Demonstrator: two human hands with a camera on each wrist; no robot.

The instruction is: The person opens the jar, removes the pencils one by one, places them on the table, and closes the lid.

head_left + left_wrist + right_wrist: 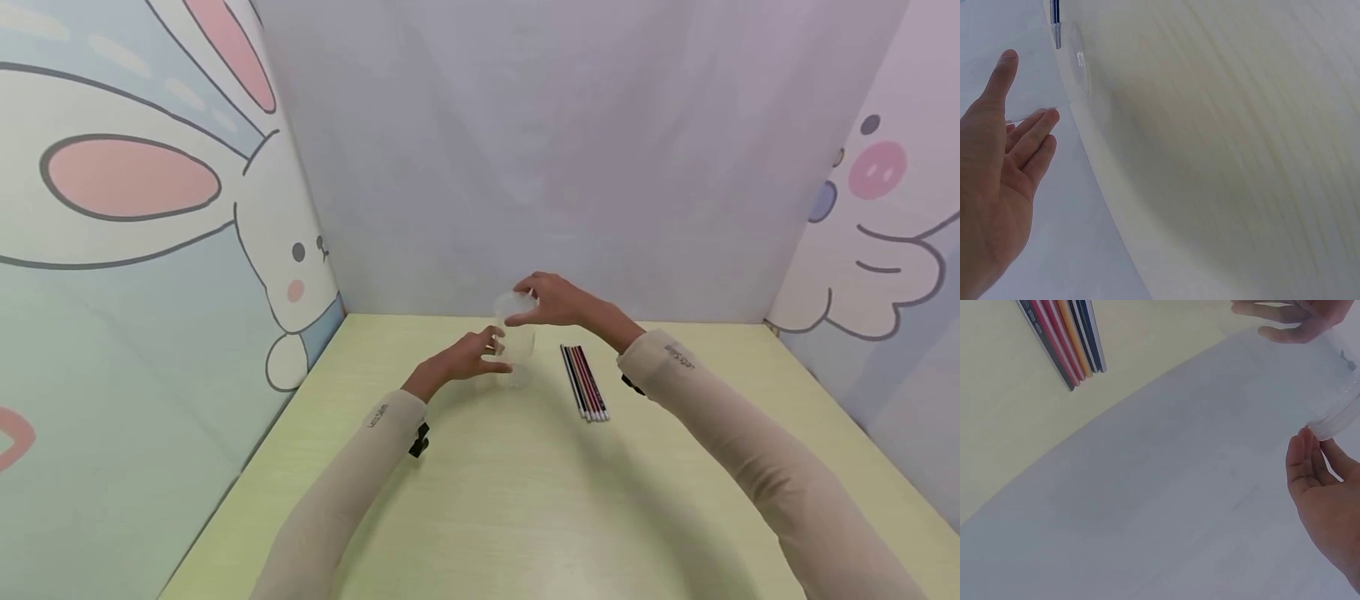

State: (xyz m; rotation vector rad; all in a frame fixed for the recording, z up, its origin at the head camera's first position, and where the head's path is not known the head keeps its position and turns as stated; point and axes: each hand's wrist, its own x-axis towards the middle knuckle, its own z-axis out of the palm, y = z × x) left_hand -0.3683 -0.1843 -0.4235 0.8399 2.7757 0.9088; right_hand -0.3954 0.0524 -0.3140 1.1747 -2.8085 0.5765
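Observation:
A clear plastic jar stands near the back of the table, its round base showing in the left wrist view. My left hand is round the jar's left side, with the thumb lower toward me and the fingers behind. At the jar's top, a clear round lid is pinched between the thumb and fingers of my right hand, which reaches over from the right. The jar is see-through, so its outline is faint in places.
Several pencils lie side by side on the pale yellow table, just right of the jar. A plain grey-white wall rises close behind. Panels with cartoon animals stand on both sides.

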